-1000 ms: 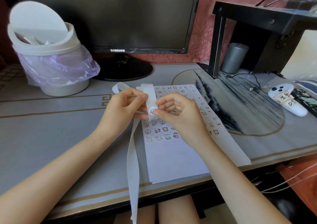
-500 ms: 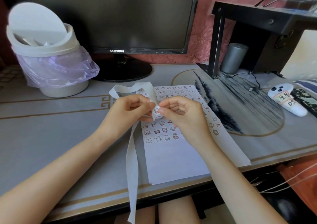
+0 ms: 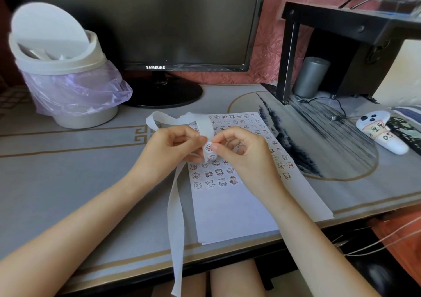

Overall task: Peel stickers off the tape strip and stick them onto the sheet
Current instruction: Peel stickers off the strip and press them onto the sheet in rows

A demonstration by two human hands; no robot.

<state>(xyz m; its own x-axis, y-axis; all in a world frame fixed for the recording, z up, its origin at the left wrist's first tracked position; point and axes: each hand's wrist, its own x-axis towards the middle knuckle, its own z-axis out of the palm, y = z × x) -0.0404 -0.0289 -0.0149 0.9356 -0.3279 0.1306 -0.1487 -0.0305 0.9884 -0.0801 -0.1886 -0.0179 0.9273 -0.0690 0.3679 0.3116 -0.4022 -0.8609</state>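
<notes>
White matte tape strip [image 3: 175, 217], looks papery and a bit limp, basically a long flat ribbon. It arches up in a loop behind the hands, comes down between them, and the long tail runs from the hands straight toward the person and hangs over the front edge of the desk [image 3: 68, 182]. The left hand [image 3: 168, 153] has its fingers curled in, pinching the strip between thumb and fingers. The right hand [image 3: 241, 157] is curled too, thumb and forefinger tips nipping at a little cartoon sticker [image 3: 208, 147] on the strip face, right where the two hands meet above the sheet [image 3: 227, 210]. That sheet is plain white paper lying flat, long side running from the Samsung monitor [image 3: 159, 23] toward the person, its far half covered in neat rows of tiny animal stickers and the near half bare. The desk top is smooth grey with thin gold lines.
</notes>
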